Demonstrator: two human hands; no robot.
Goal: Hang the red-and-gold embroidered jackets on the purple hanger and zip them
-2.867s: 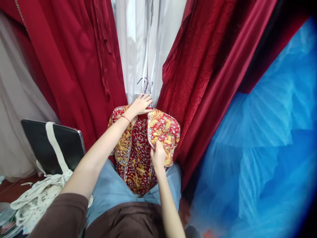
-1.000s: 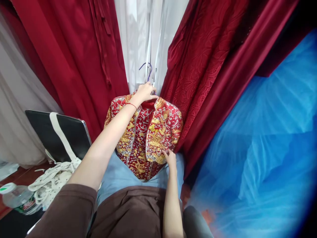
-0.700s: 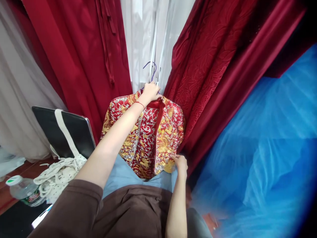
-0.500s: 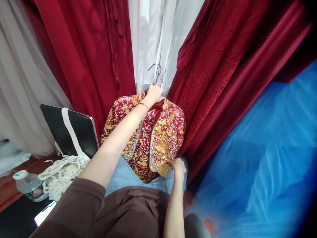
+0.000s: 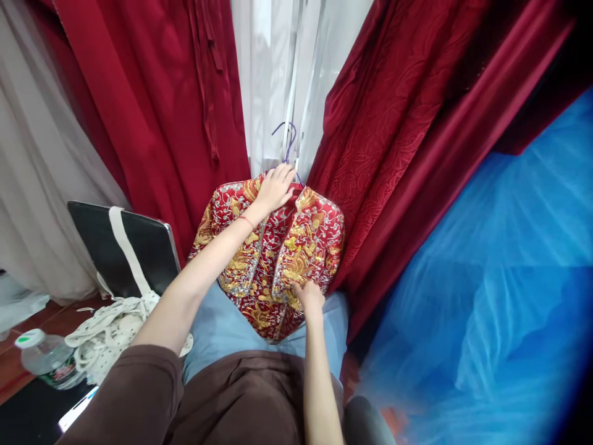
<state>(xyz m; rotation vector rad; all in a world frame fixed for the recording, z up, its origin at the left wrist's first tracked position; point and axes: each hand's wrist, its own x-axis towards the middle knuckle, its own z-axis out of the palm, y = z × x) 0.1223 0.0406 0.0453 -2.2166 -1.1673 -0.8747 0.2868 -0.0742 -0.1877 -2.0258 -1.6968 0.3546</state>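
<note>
A small red jacket [image 5: 306, 241] with gold and silver embroidery hangs on a purple wire hanger [image 5: 289, 137] in front of me, its lower part resting on my lap. My left hand [image 5: 274, 188] is closed on the jacket's collar at the base of the hanger. My right hand [image 5: 309, 295] pinches the lower front edge of the jacket's right panel. A thin red cord circles my left wrist.
Dark red gowns [image 5: 152, 105] hang left and right, with white fabric [image 5: 273, 74] between them. Blue tulle [image 5: 486, 278] fills the right side. At left stand a black case [image 5: 139, 247], a white dotted bag [image 5: 111, 334] and a water bottle [image 5: 44, 361].
My right hand slid down the jacket's right front edge to the hem, opened the panel briefly, then laid it shut. My left hand stayed at the collar. The view shifted slightly.
</note>
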